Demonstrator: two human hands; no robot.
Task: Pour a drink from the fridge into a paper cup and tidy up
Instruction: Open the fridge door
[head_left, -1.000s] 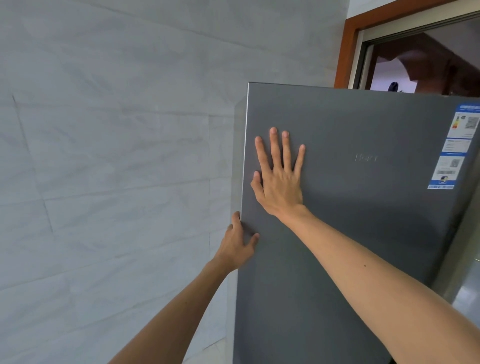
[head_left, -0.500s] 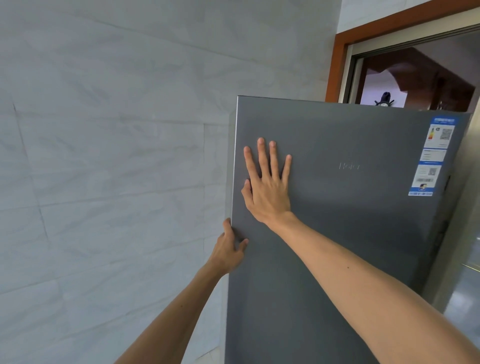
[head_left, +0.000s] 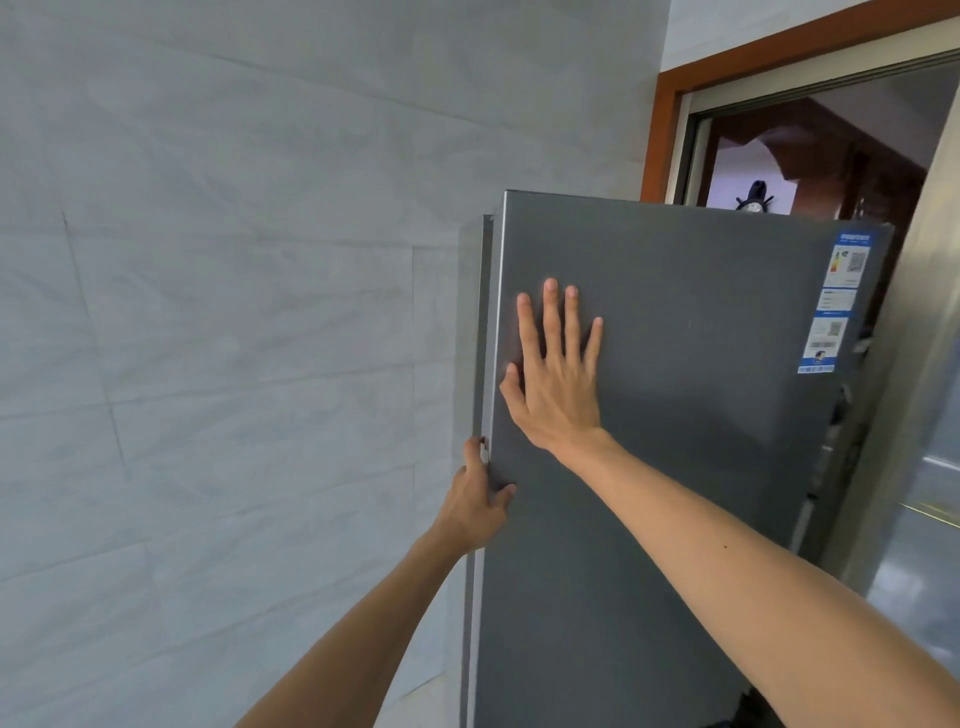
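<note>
You're working the fridge door: left hand curled round its edge, right hand flat and spread on its face. Next, probably swing it steadily by that edge.

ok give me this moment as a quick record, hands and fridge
fridge door: grey, upright, front facing camera
left hand: grips the door's left edge, thumb on front
right hand: flat on the door, fingers spread
labels: blue and white, door's upper right
wall: pale tiles, left of the door
</note>
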